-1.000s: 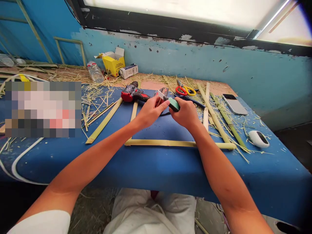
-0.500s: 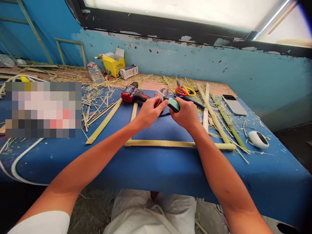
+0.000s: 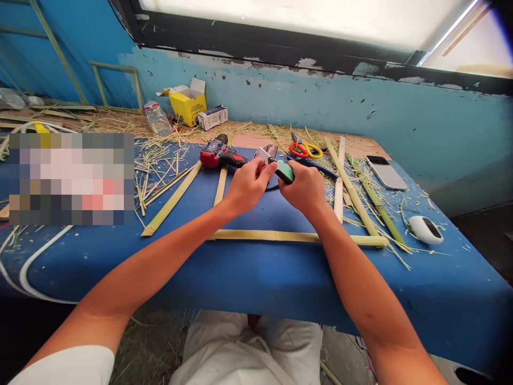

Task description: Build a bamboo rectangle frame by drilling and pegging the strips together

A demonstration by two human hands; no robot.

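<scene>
My right hand (image 3: 303, 184) is closed round the green handle of a knife (image 3: 285, 172), its pale blade pointing up and left. Right beside the blade, my left hand (image 3: 251, 184) has thumb and fingers pinched together; what lies between them is hidden. Both hands are over the blue table, close behind a long bamboo strip (image 3: 276, 236) lying crosswise. Another bamboo strip (image 3: 220, 186) runs back from its left end. A red and black cordless drill (image 3: 218, 152) lies just beyond my left hand, partly covered by it.
Scissors (image 3: 306, 150) with red and yellow handles lie behind my right hand. More bamboo strips (image 3: 352, 190), a phone (image 3: 387, 172) and a white rounded device (image 3: 425, 230) are at right. A plastic bottle (image 3: 157, 118) and yellow box (image 3: 187, 106) stand by the wall among shavings. A blurred patch covers the left.
Both hands keep their hold beside the knife blade. My left forearm has dropped slightly over the left end of the crosswise strip; the view has shifted a little.
</scene>
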